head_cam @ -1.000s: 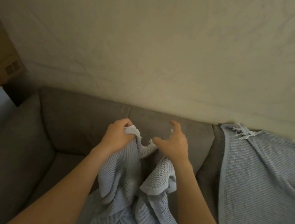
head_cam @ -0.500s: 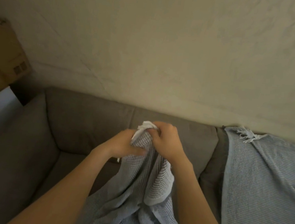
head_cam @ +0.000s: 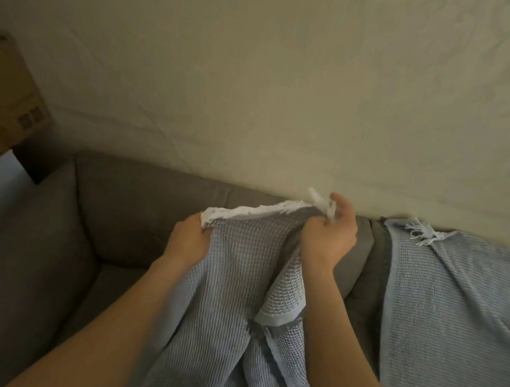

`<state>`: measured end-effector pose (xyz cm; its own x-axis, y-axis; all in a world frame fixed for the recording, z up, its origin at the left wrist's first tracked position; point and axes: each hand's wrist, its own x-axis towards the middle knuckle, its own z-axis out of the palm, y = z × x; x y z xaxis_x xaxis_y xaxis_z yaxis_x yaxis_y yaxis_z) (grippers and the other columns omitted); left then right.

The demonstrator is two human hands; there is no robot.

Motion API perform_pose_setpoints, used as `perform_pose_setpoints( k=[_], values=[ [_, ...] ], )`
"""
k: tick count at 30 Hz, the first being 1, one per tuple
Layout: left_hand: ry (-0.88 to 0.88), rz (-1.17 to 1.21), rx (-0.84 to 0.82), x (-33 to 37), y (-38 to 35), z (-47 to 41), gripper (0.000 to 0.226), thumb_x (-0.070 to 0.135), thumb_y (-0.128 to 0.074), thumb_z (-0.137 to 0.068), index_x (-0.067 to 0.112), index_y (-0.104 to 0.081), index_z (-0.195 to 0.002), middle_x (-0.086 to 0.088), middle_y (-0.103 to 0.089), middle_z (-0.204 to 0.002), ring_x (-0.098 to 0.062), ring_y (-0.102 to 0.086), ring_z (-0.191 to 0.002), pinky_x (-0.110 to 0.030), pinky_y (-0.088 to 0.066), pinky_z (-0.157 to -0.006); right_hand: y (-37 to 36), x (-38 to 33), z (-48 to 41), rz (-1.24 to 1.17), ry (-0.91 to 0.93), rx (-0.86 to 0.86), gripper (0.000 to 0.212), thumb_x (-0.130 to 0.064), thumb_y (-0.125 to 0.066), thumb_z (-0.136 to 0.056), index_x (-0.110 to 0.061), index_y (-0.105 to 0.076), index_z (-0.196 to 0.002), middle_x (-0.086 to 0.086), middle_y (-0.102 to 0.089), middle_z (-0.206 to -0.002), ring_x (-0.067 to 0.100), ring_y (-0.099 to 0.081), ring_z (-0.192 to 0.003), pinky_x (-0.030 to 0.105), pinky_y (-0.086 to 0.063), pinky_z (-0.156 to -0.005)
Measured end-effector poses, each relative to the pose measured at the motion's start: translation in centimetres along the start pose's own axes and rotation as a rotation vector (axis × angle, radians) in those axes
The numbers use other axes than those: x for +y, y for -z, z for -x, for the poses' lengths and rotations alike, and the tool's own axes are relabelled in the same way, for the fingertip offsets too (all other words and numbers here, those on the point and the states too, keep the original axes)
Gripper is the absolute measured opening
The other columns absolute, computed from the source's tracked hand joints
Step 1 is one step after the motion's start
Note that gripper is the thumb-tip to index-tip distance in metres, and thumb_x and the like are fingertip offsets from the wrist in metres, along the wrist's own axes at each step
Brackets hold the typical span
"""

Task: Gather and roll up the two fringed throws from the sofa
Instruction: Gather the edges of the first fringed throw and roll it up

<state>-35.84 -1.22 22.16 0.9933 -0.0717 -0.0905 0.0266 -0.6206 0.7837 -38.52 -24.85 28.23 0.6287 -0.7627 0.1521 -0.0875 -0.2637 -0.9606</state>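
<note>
Left hand [head_cam: 188, 240] and right hand [head_cam: 328, 239] pinch the throw [head_cam: 235, 287] taut by its edge. Gathering; next, roll. Second throw [head_cam: 457, 314] waits, sofa's [head_cam: 136, 211] right.

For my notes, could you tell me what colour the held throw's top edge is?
White; the top edge shows best in the head view.
</note>
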Motion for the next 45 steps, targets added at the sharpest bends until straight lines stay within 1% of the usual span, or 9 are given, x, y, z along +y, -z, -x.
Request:
perform_pose_setpoints(
  k=[2, 4, 7, 10, 14, 20, 27, 33, 45],
  values=[
    [-0.070, -0.041, 0.001, 1.2, 0.4, -0.3, 0.031, 0.031, -0.054, -0.105, 0.021, -0.075, -0.126, 0.001, -0.076, -0.117, -0.021, -0.069, -0.105, -0.040, -0.056, -0.098, 0.1, 0.5, 0.4, 0.071, 0.089, -0.107, 0.067, 0.000, -0.058, -0.083, -0.037, -0.056, -0.139, -0.005, -0.063, -0.139, 0.022, -0.067, -0.116, 0.043, -0.059, -0.093],
    [-0.146, -0.144, -0.066, 2.7, 0.7, -0.7, 0.030, 0.036, -0.053, -0.098, 0.022, -0.080, -0.101, -0.001, -0.079, -0.100, -0.023, -0.072, -0.092, -0.043, -0.059, -0.089, -0.3, 0.2, 1.7, 0.067, 0.270, -0.327, 0.081, -0.005, -0.064, -0.080, -0.042, -0.046, -0.149, -0.010, -0.059, -0.146, 0.019, -0.068, -0.107, 0.034, -0.057, -0.094],
    [-0.215, -0.211, -0.068, 5.4, 0.9, -1.1, 0.032, 0.037, -0.061, -0.099, 0.026, -0.069, -0.069, 0.000, -0.074, -0.076, -0.019, -0.069, -0.074, -0.036, -0.053, -0.070, -1.3, 0.2, 4.1, 0.101, 0.423, -0.787, 0.103, -0.008, -0.073, -0.078, -0.042, -0.024, -0.162, -0.007, -0.071, -0.123, 0.014, -0.071, -0.081, 0.030, -0.060, -0.072],
    [-0.252, -0.127, -0.011, 6.6, 1.4, -1.2, 0.038, 0.028, -0.076, -0.089, 0.021, -0.059, -0.056, 0.004, -0.059, -0.056, -0.004, -0.052, -0.053, -0.025, -0.036, -0.052, -2.3, 1.2, 4.5, 0.210, 0.401, -1.001, 0.098, -0.024, -0.082, -0.082, -0.032, -0.026, -0.162, -0.008, -0.072, -0.122, 0.008, -0.070, -0.102, 0.026, -0.058, -0.083],
    [-0.223, -0.099, -0.158, 5.0, 2.1, -1.1, 0.032, 0.044, -0.088, -0.081, 0.018, -0.072, -0.073, -0.001, -0.068, -0.069, -0.006, -0.057, -0.060, -0.026, -0.038, -0.056, -3.1, 1.5, 2.4, 0.447, 0.505, -0.892, 0.013, -0.028, -0.064, -0.088, -0.024, -0.070, -0.099, -0.003, -0.073, -0.085, 0.029, -0.070, -0.084, 0.040, -0.053, -0.065],
    [-0.146, -0.115, -0.250, 2.5, 1.6, -0.7, 0.026, 0.035, -0.090, -0.082, 0.018, -0.078, -0.097, 0.004, -0.078, -0.089, -0.008, -0.073, -0.083, -0.031, -0.057, -0.074, -4.1, -0.2, 0.7, 0.478, 0.595, -0.709, 0.041, -0.013, -0.054, -0.080, -0.028, -0.070, -0.114, 0.004, -0.073, -0.097, 0.034, -0.066, -0.083, 0.038, -0.049, -0.059],
    [-0.040, -0.060, -0.041, 2.0, 2.4, -2.5, 0.022, 0.040, -0.060, -0.104, 0.023, -0.071, -0.096, 0.000, -0.075, -0.089, -0.021, -0.072, -0.084, -0.041, -0.060, -0.079, -6.8, -7.7, -3.1, 0.212, 0.601, -0.414, 0.045, -0.006, -0.045, -0.077, -0.017, -0.066, -0.115, 0.012, -0.069, -0.095, 0.034, -0.065, -0.082, 0.046, -0.055, -0.068],
    [-0.226, -0.117, 0.396, 8.2, 4.6, -4.5, 0.025, 0.037, -0.045, -0.112, 0.015, -0.057, -0.109, -0.008, -0.064, -0.104, -0.032, -0.056, -0.102, -0.054, -0.046, -0.092, -8.9, -17.5, -6.3, 0.068, 0.719, -0.324, 0.042, 0.004, -0.048, -0.085, -0.016, -0.067, -0.117, 0.010, -0.065, -0.093, 0.024, -0.059, -0.080, 0.024, -0.038, -0.059],
    [-0.500, 0.287, 0.472, 15.2, 7.6, -7.2, 0.022, 0.014, -0.041, -0.106, 0.002, -0.044, -0.124, -0.011, -0.060, -0.107, -0.028, -0.060, -0.093, -0.045, -0.057, -0.085, -8.9, -25.6, -6.4, -0.112, 0.904, -0.147, 0.039, 0.005, -0.049, -0.083, -0.009, -0.068, -0.114, 0.013, -0.050, -0.095, 0.024, -0.048, -0.076, 0.031, -0.034, -0.061]
  ],
)
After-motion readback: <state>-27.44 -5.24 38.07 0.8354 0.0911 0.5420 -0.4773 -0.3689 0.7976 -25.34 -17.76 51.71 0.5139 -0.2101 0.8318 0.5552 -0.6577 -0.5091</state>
